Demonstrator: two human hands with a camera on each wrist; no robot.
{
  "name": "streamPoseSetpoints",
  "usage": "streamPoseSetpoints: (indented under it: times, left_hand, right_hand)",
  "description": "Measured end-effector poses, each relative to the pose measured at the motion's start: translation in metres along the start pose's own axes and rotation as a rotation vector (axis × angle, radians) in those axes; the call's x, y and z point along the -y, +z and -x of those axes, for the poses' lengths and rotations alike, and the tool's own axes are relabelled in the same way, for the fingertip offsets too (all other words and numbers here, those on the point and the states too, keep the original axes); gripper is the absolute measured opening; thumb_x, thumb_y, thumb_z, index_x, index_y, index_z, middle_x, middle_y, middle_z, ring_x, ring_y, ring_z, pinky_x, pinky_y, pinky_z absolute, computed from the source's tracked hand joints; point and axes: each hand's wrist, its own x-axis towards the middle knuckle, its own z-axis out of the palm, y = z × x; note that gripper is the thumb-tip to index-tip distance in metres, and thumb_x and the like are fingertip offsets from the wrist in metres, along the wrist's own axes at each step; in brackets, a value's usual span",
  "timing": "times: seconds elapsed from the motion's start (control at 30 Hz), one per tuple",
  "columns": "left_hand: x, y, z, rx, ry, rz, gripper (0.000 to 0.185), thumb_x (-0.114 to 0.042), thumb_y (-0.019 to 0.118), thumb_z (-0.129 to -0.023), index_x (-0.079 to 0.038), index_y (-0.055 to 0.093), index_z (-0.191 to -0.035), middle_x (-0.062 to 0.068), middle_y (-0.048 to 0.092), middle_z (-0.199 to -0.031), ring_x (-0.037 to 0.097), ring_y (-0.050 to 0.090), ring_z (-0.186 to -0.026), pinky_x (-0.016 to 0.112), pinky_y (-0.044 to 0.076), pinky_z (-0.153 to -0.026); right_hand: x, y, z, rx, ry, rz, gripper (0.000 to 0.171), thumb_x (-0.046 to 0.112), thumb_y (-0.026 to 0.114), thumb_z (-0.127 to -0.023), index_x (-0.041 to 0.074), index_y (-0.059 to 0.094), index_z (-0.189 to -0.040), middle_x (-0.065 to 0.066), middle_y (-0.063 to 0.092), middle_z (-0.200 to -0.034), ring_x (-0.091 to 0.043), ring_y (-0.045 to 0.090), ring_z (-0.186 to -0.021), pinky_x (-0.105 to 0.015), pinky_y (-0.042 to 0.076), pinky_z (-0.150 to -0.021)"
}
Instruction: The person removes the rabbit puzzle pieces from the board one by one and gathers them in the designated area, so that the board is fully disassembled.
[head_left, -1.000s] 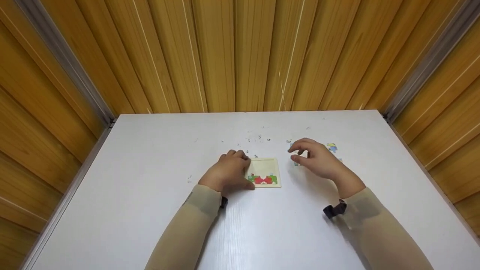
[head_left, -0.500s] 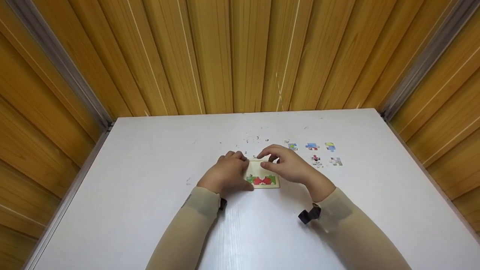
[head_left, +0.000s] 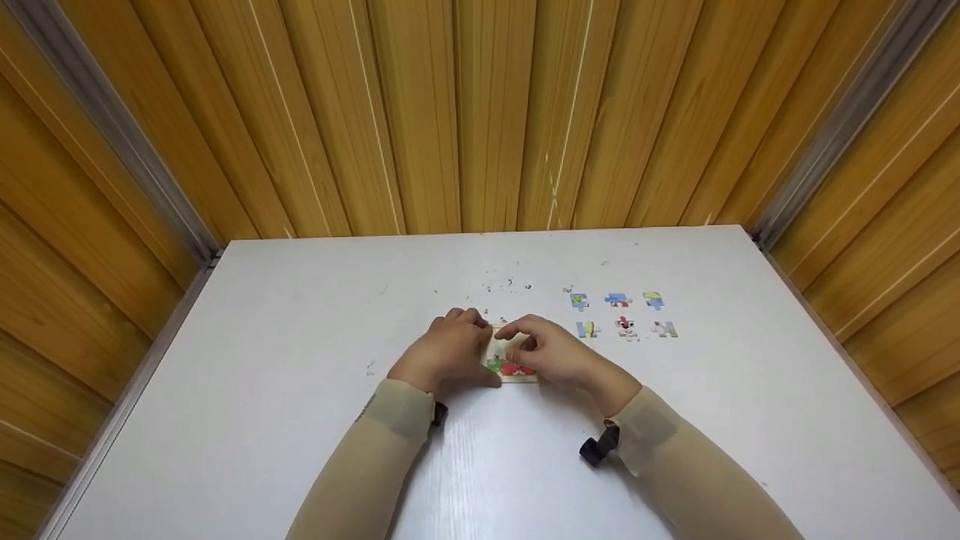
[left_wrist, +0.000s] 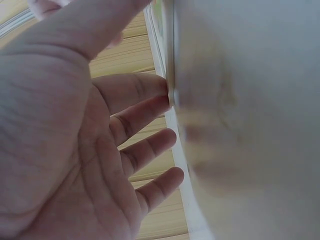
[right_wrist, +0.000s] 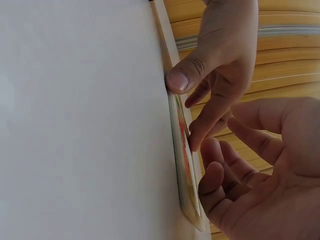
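A small square puzzle tray [head_left: 517, 379] lies on the table, with green and red jigsaw pieces [head_left: 510, 368] fitted along its near side. My left hand [head_left: 448, 349] holds the tray by its left side, thumb at the near corner and index finger at the far end; in the left wrist view, fingertips [left_wrist: 162, 86] meet the tray's edge. Over the tray's right part hovers my right hand [head_left: 559, 356], thumb and index finger apart and bent, nothing visible between them. The right wrist view shows its loosely curled fingers [right_wrist: 215, 185] beside the tray [right_wrist: 187, 200].
Several loose jigsaw pieces lie in two rows to the right of the tray, among them a red and white piece [head_left: 625, 326] and a yellow and blue one [head_left: 653, 300]. Small dark marks dot the white table [head_left: 337, 300]. Wood-patterned panels [head_left: 420, 112] stand behind and at both sides.
My right hand has moved left from above the loose pieces to over the tray, uncovering those pieces. My left hand keeps its hold on the tray. The head view has shifted slightly.
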Motion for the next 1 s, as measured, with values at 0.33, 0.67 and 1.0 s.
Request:
streamPoseSetpoints:
  times: [0.33,0.67,1.0]
  left_hand:
    - [0.002,0.003,0.001,-0.002,0.024,-0.041,0.065,-0.051,0.098,-0.086,-0.01,0.079,-0.133,0.008,0.066,-0.153,0.035,0.054,-0.15,0.056,0.045,-0.129]
    - [0.003,0.003,-0.001,0.001,0.006,-0.022,0.058,-0.051,0.097,-0.087,-0.011,0.08,-0.126,0.005,0.063,-0.157,0.034,0.051,-0.154,0.055,0.042,-0.132]
    - [0.003,0.003,-0.001,-0.009,0.018,-0.014,0.048,-0.049,0.098,-0.085,-0.013,0.08,-0.111,0.005,0.065,-0.155,0.033,0.053,-0.152,0.055,0.042,-0.131]
  right_hand:
    - [-0.011,0.013,-0.003,-0.011,-0.027,0.095,0.034,0.009,0.076,-0.104,0.008,0.078,-0.137,-0.014,0.066,-0.136,-0.016,0.06,-0.106,-0.027,0.048,-0.091]
    - [-0.008,0.025,-0.002,-0.012,-0.049,0.216,0.038,0.01,0.073,-0.105,0.004,0.077,-0.142,-0.012,0.059,-0.128,-0.013,0.052,-0.092,-0.025,0.043,-0.085]
    - [-0.009,0.025,-0.002,-0.01,-0.061,0.238,0.03,0.007,0.072,-0.106,0.009,0.075,-0.136,-0.009,0.065,-0.128,-0.016,0.057,-0.101,-0.031,0.047,-0.092]
